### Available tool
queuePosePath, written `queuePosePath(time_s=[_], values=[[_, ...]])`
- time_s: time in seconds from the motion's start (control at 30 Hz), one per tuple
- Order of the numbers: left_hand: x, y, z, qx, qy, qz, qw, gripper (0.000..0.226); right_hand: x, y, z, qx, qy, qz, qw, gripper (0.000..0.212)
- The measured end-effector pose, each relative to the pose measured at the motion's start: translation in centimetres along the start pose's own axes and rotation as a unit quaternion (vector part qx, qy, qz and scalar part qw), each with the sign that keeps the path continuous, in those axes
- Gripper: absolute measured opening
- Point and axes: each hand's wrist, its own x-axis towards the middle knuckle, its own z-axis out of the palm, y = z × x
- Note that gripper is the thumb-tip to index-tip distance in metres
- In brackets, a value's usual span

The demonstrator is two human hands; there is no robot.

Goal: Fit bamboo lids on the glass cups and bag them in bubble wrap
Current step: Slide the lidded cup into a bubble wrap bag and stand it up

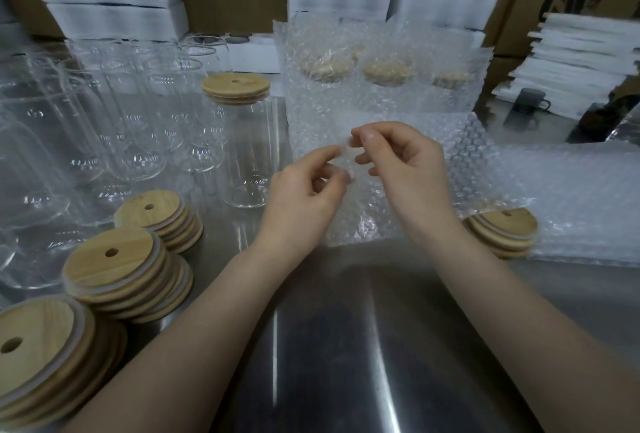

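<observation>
One bubble wrap bag (360,204) is held just above the steel table (346,346). Its upper edge is pinched between the thumb and fingers of the left hand (304,197) and, close beside it, of the right hand (405,169). Both hands are closed on that edge, at what is judged to be the bag's mouth, and the rest of the bag hangs below and between them.

The step in hand is taken to be the opening of that mouth. It is best done by rubbing the two layers apart between the fingers. The hands are then drawn away from each other until a cup can be passed in, without the film being torn.

The lidded glass cup (247,155), its bamboo lid (236,86) seated, stands upright just left of the left hand, untouched. Behind the bag, bagged cups (381,76) are seen standing. Bare glass cups (121,114) are crowded at the far left, and stacked lids (117,266) lie at the near left. A smaller stack (502,228) sits at the right, partly under spare bubble wrap (571,197)
</observation>
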Motion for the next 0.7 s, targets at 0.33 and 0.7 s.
queuePosePath(time_s=[0.33,0.7], values=[[0.6,0.1,-0.5,-0.171,0.043,-0.105,0.979,0.028,0.4,1.8,-0.1,-0.146,0.028,0.057,0.987,0.027],[0.4,0.5,-0.5,-0.223,-0.016,-0.148,0.963,0.040,-0.1,1.7,1.0,-0.030,-0.074,0.157,0.984,0.037]])
